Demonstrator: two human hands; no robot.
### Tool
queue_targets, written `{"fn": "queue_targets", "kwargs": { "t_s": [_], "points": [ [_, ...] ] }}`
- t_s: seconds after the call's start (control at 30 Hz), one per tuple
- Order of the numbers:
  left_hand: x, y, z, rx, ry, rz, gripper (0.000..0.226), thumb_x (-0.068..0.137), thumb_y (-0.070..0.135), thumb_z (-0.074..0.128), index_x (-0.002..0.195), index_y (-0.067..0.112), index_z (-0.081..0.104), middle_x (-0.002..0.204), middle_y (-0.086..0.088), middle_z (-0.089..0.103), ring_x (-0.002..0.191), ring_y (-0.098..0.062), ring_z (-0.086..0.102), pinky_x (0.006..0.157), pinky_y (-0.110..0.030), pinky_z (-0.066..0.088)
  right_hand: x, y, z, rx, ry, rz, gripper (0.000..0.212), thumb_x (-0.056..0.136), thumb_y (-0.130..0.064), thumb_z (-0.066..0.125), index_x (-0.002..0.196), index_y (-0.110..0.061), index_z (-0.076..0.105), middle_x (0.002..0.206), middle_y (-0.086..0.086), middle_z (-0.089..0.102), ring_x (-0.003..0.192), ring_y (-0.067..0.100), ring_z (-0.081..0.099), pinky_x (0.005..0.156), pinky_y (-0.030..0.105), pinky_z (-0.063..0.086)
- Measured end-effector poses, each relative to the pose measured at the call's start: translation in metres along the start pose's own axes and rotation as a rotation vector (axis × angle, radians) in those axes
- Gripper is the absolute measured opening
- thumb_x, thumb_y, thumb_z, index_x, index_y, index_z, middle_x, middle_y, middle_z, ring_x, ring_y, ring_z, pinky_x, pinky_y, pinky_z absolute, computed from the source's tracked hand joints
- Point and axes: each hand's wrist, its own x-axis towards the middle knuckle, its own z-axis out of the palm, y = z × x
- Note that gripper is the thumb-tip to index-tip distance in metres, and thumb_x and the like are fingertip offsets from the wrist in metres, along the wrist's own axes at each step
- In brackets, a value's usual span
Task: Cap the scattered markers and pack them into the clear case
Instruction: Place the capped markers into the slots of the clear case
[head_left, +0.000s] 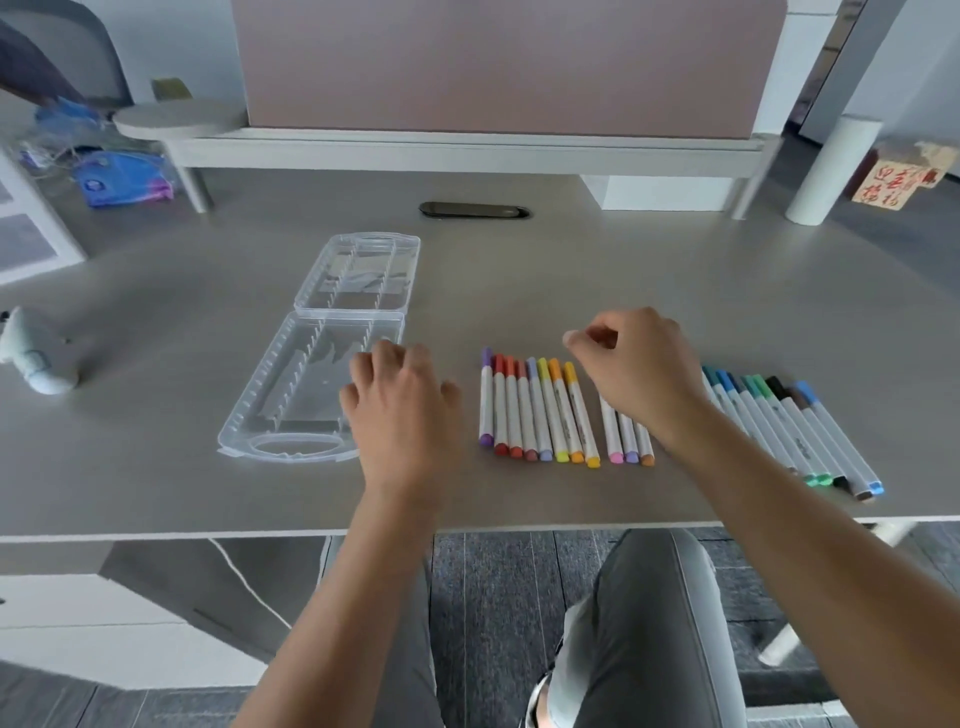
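Head view shows your desk (623, 270) with the open clear case (317, 364) left of the markers (540, 410), which lie capped in rows. Your left hand (400, 410) hovers between case and markers, fingers loosely bent, empty; your right hand (639, 374) hangs over the markers, fingertips pinched together, holding nothing visible.

Grey desk (623, 270). Dark oval cable grommet (475, 210) at desk's far middle. Raised shelf (467, 150) behind grommet, pink panel (509, 62) above it. Blue packet (122, 182) far left of grommet. White cylinder (831, 171) far right; small pale figure (36, 358) near left edge.
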Motion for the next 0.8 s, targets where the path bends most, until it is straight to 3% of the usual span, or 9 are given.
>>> {"fn": "queue_targets", "kwargs": {
  "t_s": [0.13, 0.33, 0.43, 0.6, 0.7, 0.8],
  "points": [
    [0.013, -0.025, -0.011, 0.213, -0.095, -0.114, 0.024, 0.085, 0.017, 0.056, 0.104, 0.007, 0.065, 0.11, -0.011, 0.058, 0.111, -0.035, 0.046, 0.089, -0.045, 0.035, -0.01, -0.019, 0.006, 0.055, -0.001, -0.042, 0.029, 0.098, -0.046, 0.061, 0.079, -0.026, 0.069, 0.064, -0.009, 0.065, 0.058, 0.009, 0.061, 0.057, 0.027, 0.045],
    [0.014, -0.031, -0.019, 0.225, -0.113, -0.043, 0.029, 0.087, 0.002, 0.045, 0.107, 0.007, 0.065, 0.11, -0.01, 0.065, 0.112, -0.034, 0.052, 0.092, -0.043, 0.039, -0.033, -0.037, 0.002, 0.09, 0.01, -0.035, 0.031, 0.097, -0.042, 0.061, 0.074, -0.024, 0.068, 0.06, -0.007, 0.064, 0.055, 0.012, 0.06, 0.053, 0.025, 0.04],
    [0.008, -0.035, -0.025, 0.164, -0.005, 0.039, 0.023, 0.088, 0.005, 0.048, 0.101, 0.008, 0.067, 0.104, -0.011, 0.067, 0.105, -0.035, 0.056, 0.087, -0.044, 0.04, -0.049, -0.039, -0.005, 0.143, 0.054, -0.006, 0.029, 0.097, -0.041, 0.062, 0.073, -0.024, 0.067, 0.061, -0.01, 0.063, 0.058, 0.009, 0.06, 0.054, 0.024, 0.038],
    [-0.013, -0.025, -0.051, -0.109, 0.186, 0.182, 0.012, 0.088, 0.004, 0.055, 0.088, 0.006, 0.067, 0.091, -0.009, 0.066, 0.086, -0.032, 0.058, 0.061, -0.035, 0.034, -0.082, -0.036, -0.024, 0.39, 0.081, 0.058, 0.027, 0.096, -0.034, 0.065, 0.077, -0.016, 0.073, 0.067, 0.001, 0.07, 0.06, 0.014, 0.062, 0.062, 0.037, 0.051],
    [-0.039, -0.003, -0.063, -0.179, 0.216, 0.327, 0.009, 0.087, 0.001, 0.057, 0.087, 0.007, 0.065, 0.089, -0.005, 0.063, 0.08, -0.029, 0.058, 0.055, -0.031, 0.032, -0.105, -0.035, -0.042, 0.55, 0.073, 0.156, 0.027, 0.096, -0.038, 0.066, 0.086, -0.014, 0.075, 0.08, 0.0, 0.076, 0.059, 0.002, 0.061, 0.065, 0.029, 0.048],
    [-0.074, 0.016, -0.07, -0.206, 0.199, 0.446, 0.011, 0.084, -0.002, 0.06, 0.087, 0.008, 0.062, 0.088, -0.003, 0.06, 0.081, -0.025, 0.054, 0.05, -0.026, 0.022, -0.132, -0.03, -0.058, 0.829, 0.011, 0.321, 0.032, 0.097, -0.047, 0.064, 0.097, -0.017, 0.076, 0.093, 0.005, 0.079, 0.068, 0.009, 0.067, 0.064, 0.03, 0.054]
  ]
}}
